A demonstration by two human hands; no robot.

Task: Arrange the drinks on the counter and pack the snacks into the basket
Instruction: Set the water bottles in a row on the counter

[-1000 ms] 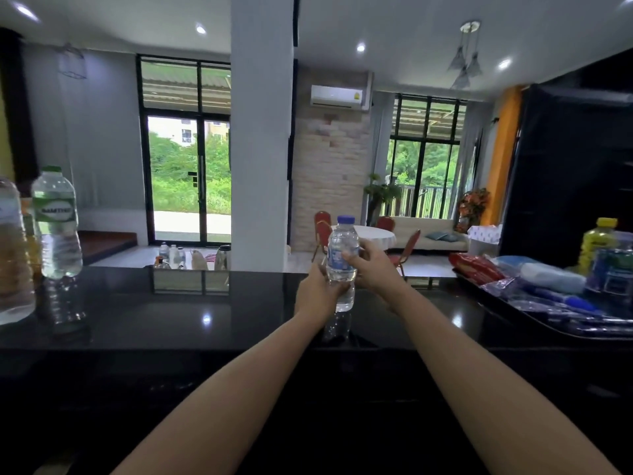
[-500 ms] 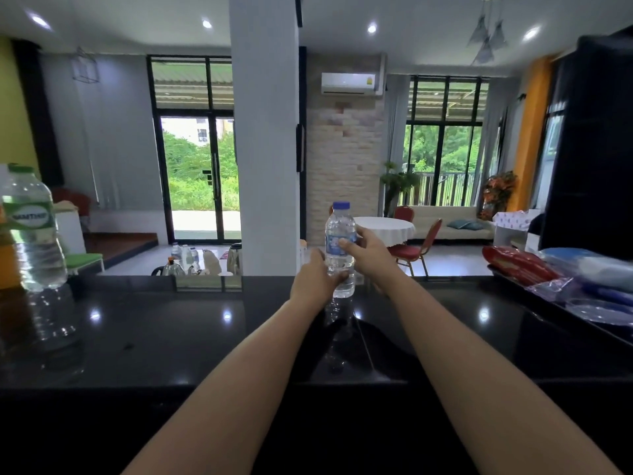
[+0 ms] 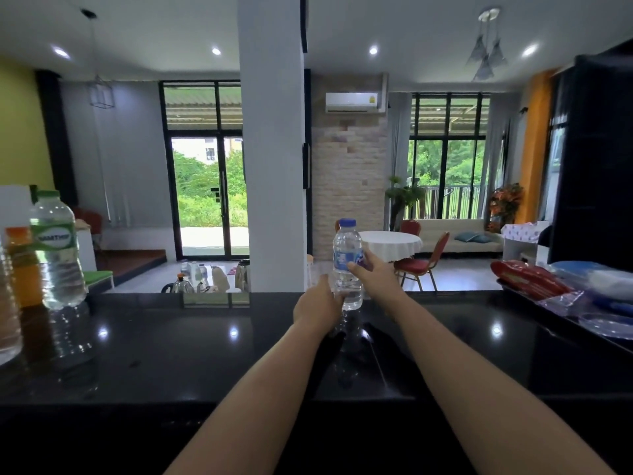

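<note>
A small clear water bottle point(image 3: 346, 248) with a blue cap and blue label stands upright on the black counter point(image 3: 205, 347), near its far edge in the middle. My left hand point(image 3: 317, 305) wraps its lower part. My right hand point(image 3: 371, 272) holds it at the label from the right. On the left stand a large water bottle point(image 3: 56, 250) with a green cap and label, an orange drink bottle point(image 3: 22, 265) behind it, and part of another clear bottle point(image 3: 7, 320) at the frame edge. Snack packets, one red point(image 3: 527, 277), lie at the right.
A tray point(image 3: 603, 325) at the right holds the red packet, blue-and-white packs and clear plastic bags. A dark tall cabinet point(image 3: 596, 159) rises behind it. A white pillar point(image 3: 272, 142) stands beyond the counter's far edge, with a small mirrored box point(image 3: 215, 299) at that edge.
The bottle and both hands have shifted a little farther away along the counter. The view has swung left, so the orange bottle shows and the yellow bottle at the right has left the frame.
</note>
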